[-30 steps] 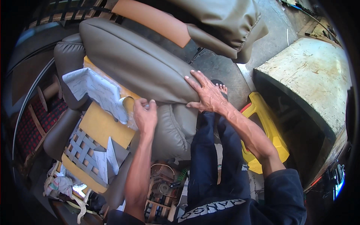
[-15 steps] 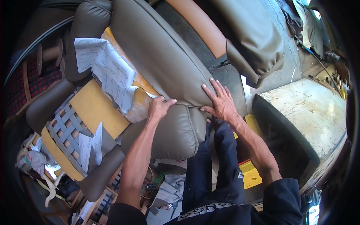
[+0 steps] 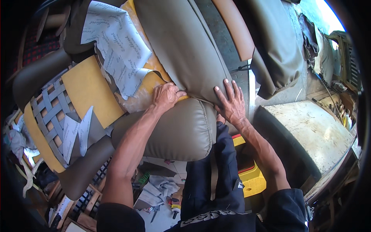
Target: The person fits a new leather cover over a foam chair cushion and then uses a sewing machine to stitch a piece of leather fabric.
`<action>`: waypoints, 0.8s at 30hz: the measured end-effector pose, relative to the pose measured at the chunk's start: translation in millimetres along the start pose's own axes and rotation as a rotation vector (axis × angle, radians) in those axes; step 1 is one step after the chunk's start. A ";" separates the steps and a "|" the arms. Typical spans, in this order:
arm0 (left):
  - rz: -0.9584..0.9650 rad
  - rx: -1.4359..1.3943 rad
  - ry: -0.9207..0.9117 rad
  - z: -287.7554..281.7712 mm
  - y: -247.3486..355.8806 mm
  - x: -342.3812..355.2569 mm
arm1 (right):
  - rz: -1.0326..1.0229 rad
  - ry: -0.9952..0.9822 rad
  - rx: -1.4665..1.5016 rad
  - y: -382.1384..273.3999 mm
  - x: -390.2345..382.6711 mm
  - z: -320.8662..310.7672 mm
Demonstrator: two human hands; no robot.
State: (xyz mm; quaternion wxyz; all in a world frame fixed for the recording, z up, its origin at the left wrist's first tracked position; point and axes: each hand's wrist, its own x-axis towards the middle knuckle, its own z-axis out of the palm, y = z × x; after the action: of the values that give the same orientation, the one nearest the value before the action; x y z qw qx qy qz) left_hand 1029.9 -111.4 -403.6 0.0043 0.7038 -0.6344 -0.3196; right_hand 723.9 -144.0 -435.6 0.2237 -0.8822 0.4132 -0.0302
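Brown leather-like upholstery cover (image 3: pixel 181 50) is drawn over a long padded piece, with its edge stopping short of the yellow foam (image 3: pixel 152 87). My left hand (image 3: pixel 167 96) is closed at that edge, fingers curled and partly tucked in where the cover meets the plump brown padded armrest (image 3: pixel 170 129). My right hand (image 3: pixel 232 104) lies on the cover's near right end with its fingers spread. The cover's loose flap, pale printed backing (image 3: pixel 119 50) upward, is folded back beyond my left hand. My right thumb is partly hidden at the seam.
Left of my arm is a seat frame with woven grey webbing (image 3: pixel 50 110) and a yellow foam sheet (image 3: pixel 92 91). A worn pale-topped block (image 3: pixel 309 127) stands at right. Below are a yellow crate (image 3: pixel 253 179), grey cloth (image 3: pixel 158 189) and tools on the floor.
My left fingers have curled further in at the cover's edge, and more yellow foam shows beside them. My right hand stays spread on the cover. The whole view has shifted.
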 end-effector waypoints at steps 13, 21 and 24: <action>-0.148 -0.273 -0.056 4.2 1.1 -12.5 | 0.092 0.041 -0.085 -29.5 5.3 -15.7; -0.398 -0.369 -0.192 -0.9 41.5 17.2 | 0.187 0.012 -0.112 -13.5 27.1 -10.0; -0.432 -0.502 0.002 14.6 33.3 26.0 | 0.149 -0.022 -0.014 -8.8 46.2 -13.2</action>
State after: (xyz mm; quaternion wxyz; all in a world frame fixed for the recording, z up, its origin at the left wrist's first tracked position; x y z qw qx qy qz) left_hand 993.4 -135.4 -413.0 0.1106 0.7993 -0.3720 -0.4589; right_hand 757.4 -178.3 -426.2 0.2234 -0.8508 0.4756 -0.0009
